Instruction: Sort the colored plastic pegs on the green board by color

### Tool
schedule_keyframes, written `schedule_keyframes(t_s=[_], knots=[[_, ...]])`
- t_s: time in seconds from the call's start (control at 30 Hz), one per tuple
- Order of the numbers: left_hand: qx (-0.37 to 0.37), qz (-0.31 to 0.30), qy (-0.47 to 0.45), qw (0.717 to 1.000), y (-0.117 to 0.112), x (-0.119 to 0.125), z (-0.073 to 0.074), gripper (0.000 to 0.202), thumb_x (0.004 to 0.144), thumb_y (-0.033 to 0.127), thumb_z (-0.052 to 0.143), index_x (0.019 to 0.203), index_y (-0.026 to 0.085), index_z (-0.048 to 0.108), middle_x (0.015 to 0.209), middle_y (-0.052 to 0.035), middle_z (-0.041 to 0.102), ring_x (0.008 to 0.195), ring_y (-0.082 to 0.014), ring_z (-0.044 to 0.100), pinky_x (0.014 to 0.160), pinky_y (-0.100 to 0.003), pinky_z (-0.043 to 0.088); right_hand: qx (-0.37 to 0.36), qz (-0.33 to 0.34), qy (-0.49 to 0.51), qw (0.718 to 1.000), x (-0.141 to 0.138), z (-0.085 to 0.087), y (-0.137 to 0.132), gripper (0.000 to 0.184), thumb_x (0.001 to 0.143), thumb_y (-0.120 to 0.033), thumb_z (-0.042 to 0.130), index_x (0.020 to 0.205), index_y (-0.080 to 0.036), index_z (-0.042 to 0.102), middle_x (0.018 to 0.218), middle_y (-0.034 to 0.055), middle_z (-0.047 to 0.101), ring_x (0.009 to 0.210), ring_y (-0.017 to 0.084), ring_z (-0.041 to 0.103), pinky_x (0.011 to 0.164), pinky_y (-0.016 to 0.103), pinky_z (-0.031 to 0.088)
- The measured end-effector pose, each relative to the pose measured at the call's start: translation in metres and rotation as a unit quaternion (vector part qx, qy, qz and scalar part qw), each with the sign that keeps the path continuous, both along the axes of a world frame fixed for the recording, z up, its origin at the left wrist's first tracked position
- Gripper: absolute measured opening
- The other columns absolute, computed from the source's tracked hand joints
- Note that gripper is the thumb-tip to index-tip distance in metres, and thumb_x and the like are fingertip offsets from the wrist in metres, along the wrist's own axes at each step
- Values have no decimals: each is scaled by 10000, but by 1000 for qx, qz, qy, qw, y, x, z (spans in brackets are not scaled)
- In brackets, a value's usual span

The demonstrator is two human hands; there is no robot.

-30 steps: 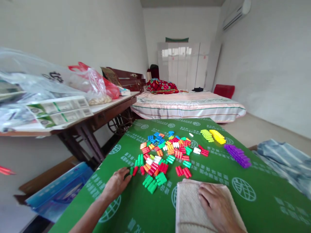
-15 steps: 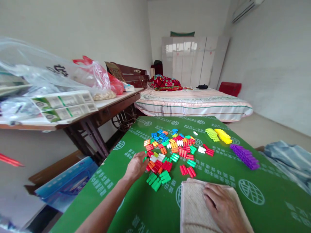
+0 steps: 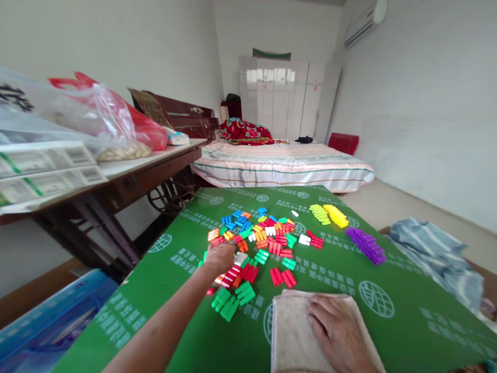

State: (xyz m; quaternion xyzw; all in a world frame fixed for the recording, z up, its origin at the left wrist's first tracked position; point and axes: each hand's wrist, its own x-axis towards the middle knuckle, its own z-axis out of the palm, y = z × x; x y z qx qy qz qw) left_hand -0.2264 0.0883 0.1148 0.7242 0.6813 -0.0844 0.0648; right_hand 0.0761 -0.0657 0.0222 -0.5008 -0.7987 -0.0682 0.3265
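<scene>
A scatter of small coloured plastic pieces (image 3: 264, 243) lies on the green printed table cover (image 3: 349, 274). My left hand (image 3: 219, 257) reaches into the near left side of that scatter, fingers curled down over some pieces; what it holds, if anything, is hidden. My right hand (image 3: 337, 331) lies flat with fingers spread on a folded beige towel (image 3: 291, 331) at the table's near edge. Sorted rows stand further right: light green (image 3: 320, 213), yellow (image 3: 336, 215) and purple (image 3: 365, 245). A group of green pieces (image 3: 233, 300) lies just below my left hand.
A wooden side table (image 3: 155, 171) at left carries plastic bags (image 3: 97, 114) and flat boxes (image 3: 42, 168). A blue box (image 3: 46, 321) sits on the floor below. Behind are a bed (image 3: 279, 166), white wardrobe (image 3: 287, 98) and a blue cloth (image 3: 430, 248) at right.
My left hand moved from the table's left edge forward and right into the scatter of pieces. My right hand stayed on the towel. The view shifted slightly.
</scene>
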Motion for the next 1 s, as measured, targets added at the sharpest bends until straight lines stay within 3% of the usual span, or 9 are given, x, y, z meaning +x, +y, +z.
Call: schedule_keyframes(t_s=[0.2, 0.37, 0.63, 0.77, 0.9, 1.0], knots=[[-11, -16, -9, 1000, 4, -1, 1, 260, 886, 322, 628, 1076, 145, 628, 1187, -88, 625, 1113, -226, 587, 981, -471, 485, -3, 0, 3, 1000, 0, -1, 0, 216, 905, -139, 495, 920, -220, 695, 1017, 28, 738, 941, 192, 677, 900, 335, 484], [1, -10, -57, 998, 9, -6, -6, 233, 878, 299, 636, 1053, 145, 630, 1174, -82, 626, 1099, -219, 586, 969, -457, 490, 3, 0, -8, 1000, 1, 0, 0, 220, 908, -143, 492, 934, -216, 699, 1032, 34, 737, 953, 194, 678, 908, 338, 487], [11, 29, -236, 971, 32, -16, -22, 213, 854, 365, 662, 865, 154, 640, 923, -34, 654, 916, -181, 613, 881, -406, 507, 16, 1, -9, 1000, 5, -3, -1, 221, 920, -182, 493, 935, -226, 710, 1027, 40, 746, 961, 195, 686, 904, 329, 497], [10, 73, -399, 914, 32, -17, -23, 252, 824, 393, 681, 825, 145, 636, 825, -11, 641, 824, -170, 612, 803, -361, 519, 31, 9, -18, 999, 8, -3, -1, 210, 923, -213, 501, 938, -232, 709, 1025, 35, 747, 954, 193, 688, 898, 323, 502], [-1, 135, -570, 811, 23, -15, -22, 352, 713, 436, 728, 922, 165, 649, 831, -33, 678, 796, -183, 643, 750, -340, 524, 40, 14, -20, 999, 9, -4, -1, 208, 921, -224, 503, 935, -231, 711, 1020, 34, 748, 944, 193, 691, 895, 325, 507], [-30, 173, -662, 729, 17, -12, -19, 434, 593, 467, 770, 886, 174, 640, 844, -48, 698, 776, -207, 665, 735, -362, 539, 31, 18, -20, 999, 10, -4, -1, 201, 912, -223, 513, 931, -230, 713, 1024, 37, 748, 938, 197, 693, 893, 335, 511]])
